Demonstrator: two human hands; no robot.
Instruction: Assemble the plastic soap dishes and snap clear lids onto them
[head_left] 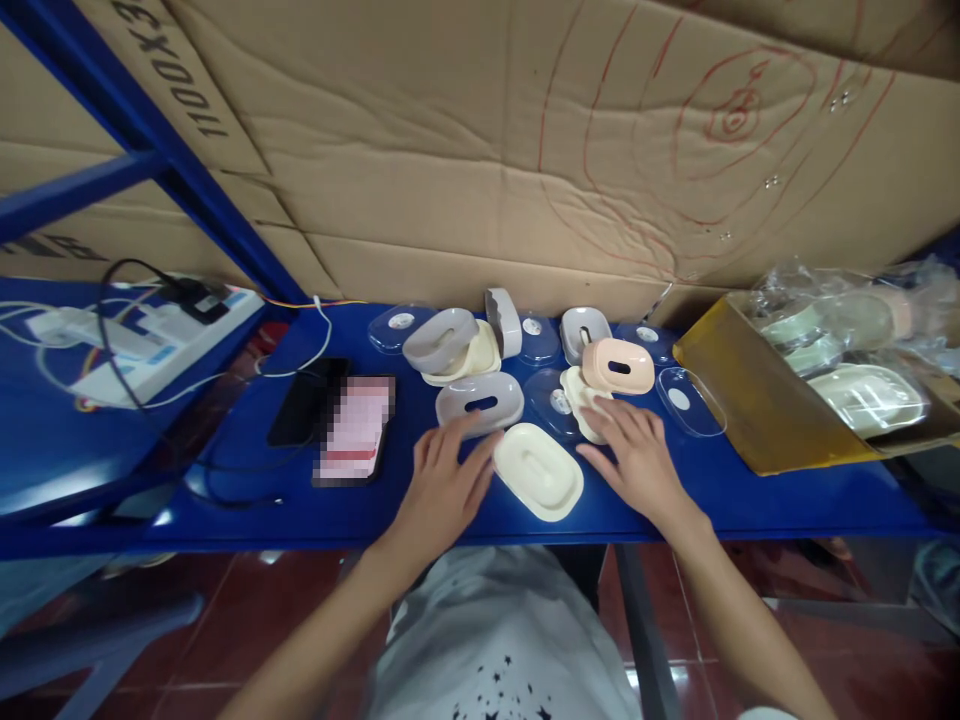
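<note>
My left hand (448, 478) has its fingers spread, at the near edge of a grey oval box (495, 392) with a dark slot. Its thumb lies by the left end of a cream oval tray (541, 474). On the tray's other side, my right hand (636, 452) is spread too, fingertips at a cream wavy-edged piece (576, 384). A peach slotted box (628, 366) sits just beyond those fingers. Further back are a grey box (441, 340) leaning on a cream piece (484, 350), an upright grey part (504, 322) and another grey box (585, 328).
Clear oval lids (694, 402) with round labels lie among the parts. At right stands a cardboard box (772, 410) of plastic-wrapped pieces. Two phones (358, 425) (296, 405), cables and a white power strip (169, 345) are at left. Cardboard (420, 150) backs the blue table (442, 528).
</note>
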